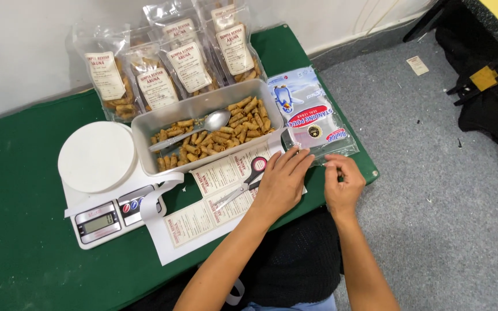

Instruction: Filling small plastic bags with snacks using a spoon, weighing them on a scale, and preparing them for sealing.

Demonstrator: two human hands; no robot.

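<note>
My left hand [282,181] lies flat on the label sheets, its fingertips at the near edge of a clear pack of standing pouches [309,112] with a penguin picture. My right hand [343,183] pinches the near corner of that pack. Scissors [244,181] with a red-lined handle lie on the label sheets [211,198] just left of my left hand. A grey tray [203,109] holds several small fried rolls and a metal spoon [203,125].
A white digital scale [100,178] with a round platform stands left of the tray. Several filled, labelled snack bags [171,63] lean against the wall behind. All rest on a green table [18,196]; grey carpet [433,173] lies to the right.
</note>
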